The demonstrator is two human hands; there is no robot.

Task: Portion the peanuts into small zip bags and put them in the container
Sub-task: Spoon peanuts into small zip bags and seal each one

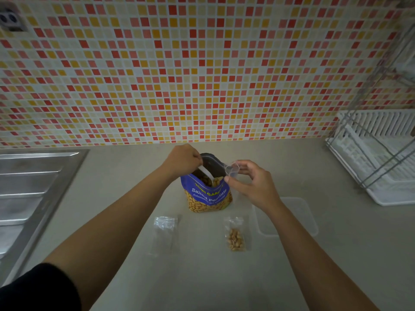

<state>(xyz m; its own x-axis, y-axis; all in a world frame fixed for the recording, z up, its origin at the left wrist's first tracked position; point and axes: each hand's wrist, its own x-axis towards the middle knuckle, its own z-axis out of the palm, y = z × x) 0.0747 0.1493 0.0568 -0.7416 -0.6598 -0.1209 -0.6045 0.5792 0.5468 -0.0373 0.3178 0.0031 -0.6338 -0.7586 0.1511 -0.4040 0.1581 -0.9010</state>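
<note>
So that peanuts [217, 182] can be tipped across, a small zip bag [231, 170] is pinched between thumb and fingers of the right hand [252, 186] beside the peanut bag [208, 197], where a spoon [205, 173] is gripped in the curled left hand [183, 159]. One filled bag [235, 238] is laid near the seemingly empty container [302, 221].

Left hand [183, 159] grips a white spoon [205, 173], scoop end down inside the open blue peanut bag [207, 196], which stands upright on the table [202, 277]. Right hand [253, 185] fingers [246, 163] pinch a small clear zip bag [232, 170] at the peanut bag's right rim. It looks empty, but it's too blurred to be sure. Nearer, lying flat and apart: empty zip bag [165, 230] left, filled zip bag [235, 235] right. Clear container [298, 216] sits just right of the filled one. Sink drainer [27, 187] far left, dish rack [381, 162] far right.
</note>
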